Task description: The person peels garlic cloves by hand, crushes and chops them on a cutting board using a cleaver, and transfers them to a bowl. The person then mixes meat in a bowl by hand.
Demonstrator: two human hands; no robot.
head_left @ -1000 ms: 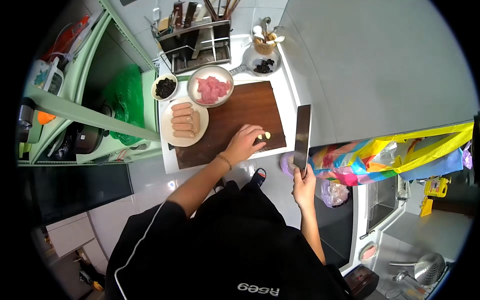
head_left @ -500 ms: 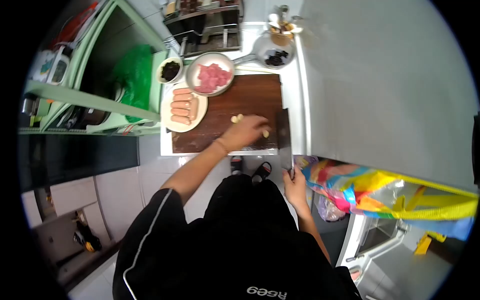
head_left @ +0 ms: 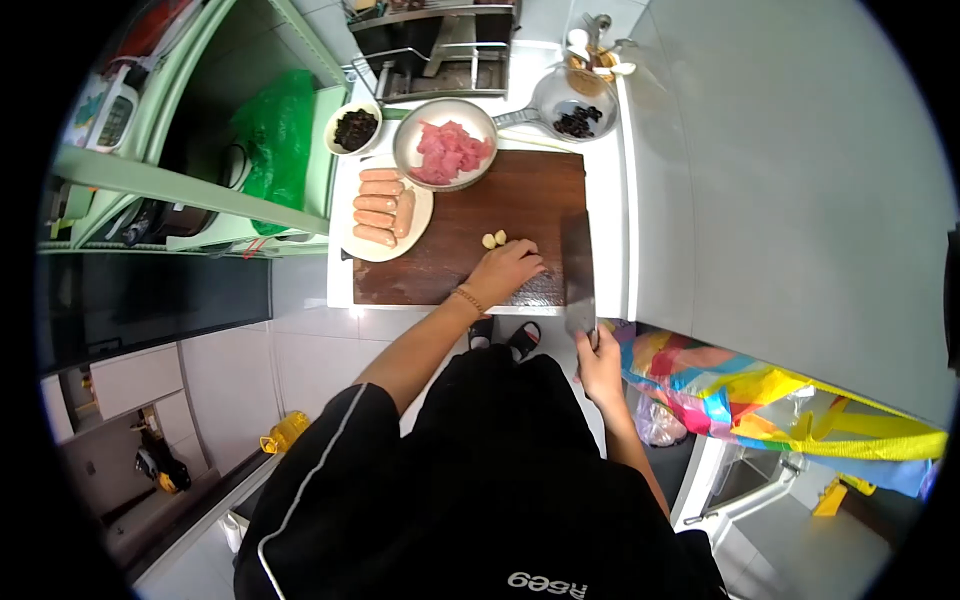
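Note:
My left hand [head_left: 508,271] lies on the dark wooden cutting board [head_left: 450,220], fingers bent and close together; whatever is under them is hidden. Two pale garlic cloves [head_left: 494,240] sit just above its knuckles. My right hand [head_left: 600,370] grips the handle of a wide cleaver [head_left: 578,275], whose blade points away from me along the board's right edge. On the board's left part is a plate [head_left: 425,215] of several sausages [head_left: 375,203]. A metal bowl [head_left: 402,150] of pink sliced meat [head_left: 450,152] stands at the board's far edge.
Behind the board are a small bowl [head_left: 335,125] of dark pieces, a strainer [head_left: 545,100] with black pieces, and a knife rack [head_left: 440,60]. Green shelving [head_left: 190,190] stands left. At the right are a grey panel [head_left: 780,180] and a colourful bag [head_left: 700,385].
The two garlic cloves now lie apart from my left hand, above its knuckles. My right hand has brought the cleaver left, to the board's right edge. The view has shifted.

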